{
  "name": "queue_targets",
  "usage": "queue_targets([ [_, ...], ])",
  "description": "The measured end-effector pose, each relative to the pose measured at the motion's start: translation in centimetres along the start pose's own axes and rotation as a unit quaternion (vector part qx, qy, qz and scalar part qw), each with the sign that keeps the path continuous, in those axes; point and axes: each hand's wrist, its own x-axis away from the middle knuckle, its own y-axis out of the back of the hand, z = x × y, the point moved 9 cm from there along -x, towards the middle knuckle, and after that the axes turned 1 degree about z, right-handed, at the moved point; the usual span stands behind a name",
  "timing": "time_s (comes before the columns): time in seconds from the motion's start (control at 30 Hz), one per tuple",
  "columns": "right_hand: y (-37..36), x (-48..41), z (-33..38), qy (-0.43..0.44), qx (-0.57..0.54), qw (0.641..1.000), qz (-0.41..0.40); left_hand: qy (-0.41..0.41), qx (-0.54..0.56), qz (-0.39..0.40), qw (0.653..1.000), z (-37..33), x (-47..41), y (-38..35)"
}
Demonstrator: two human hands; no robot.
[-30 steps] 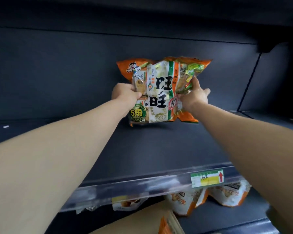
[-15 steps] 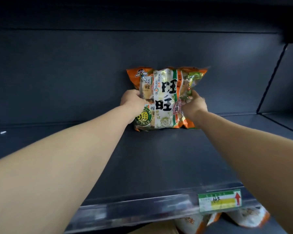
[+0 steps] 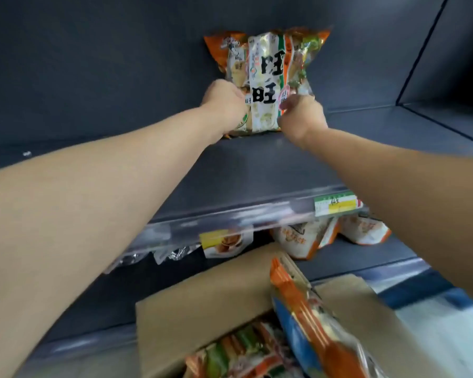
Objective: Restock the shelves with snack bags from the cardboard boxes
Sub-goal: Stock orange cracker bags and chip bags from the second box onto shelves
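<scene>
Head view: since half a second ago both hands have slid lower on the snack bag [image 3: 265, 77], and the cardboard box [image 3: 202, 301] now shows below. The left hand [image 3: 224, 105] grips the bag's lower left edge and the right hand [image 3: 302, 115] its lower right corner, fingers curled. The bag stands upright, far back on the shelf [image 3: 257, 170] against the back wall [image 3: 120, 64]. Open shelf lies left, right and nearer.

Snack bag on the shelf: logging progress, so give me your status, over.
Left hand and right hand both grip the snack bag. It stands upright at the back of the shelf. Nothing blocks it.
</scene>
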Motion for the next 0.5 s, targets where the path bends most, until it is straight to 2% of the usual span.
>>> queue_targets([
  [0.13, -1.0, 6.6, 0.6, 0.029, 0.068, 0.996, 0.058, 0.006, -0.003, 0.138, 0.990, 0.7, 6.4, -2.0],
  [0.2, -1.3, 9.8, -0.3, 0.018, 0.098, 0.991, 0.084, 0.021, -0.045, 0.218, 0.975, 1.8, 10.4, -3.3],
  [0.3, -0.9, 13.9, -1.8, -0.003, 0.126, 0.989, 0.071, 0.066, -0.056, 0.314, 0.946, 4.5, 15.8, -5.7],
  [0.4, -0.3, 16.8, -2.7, -0.029, 0.119, 0.991, 0.052, 0.099, -0.073, 0.371, 0.921, 7.3, 19.5, -8.3],
  [0.5, -1.3, 19.4, -4.7, -0.105, 0.173, 0.967, 0.158, 0.142, -0.075, 0.401, 0.902, 9.0, 22.0, -10.0],
])
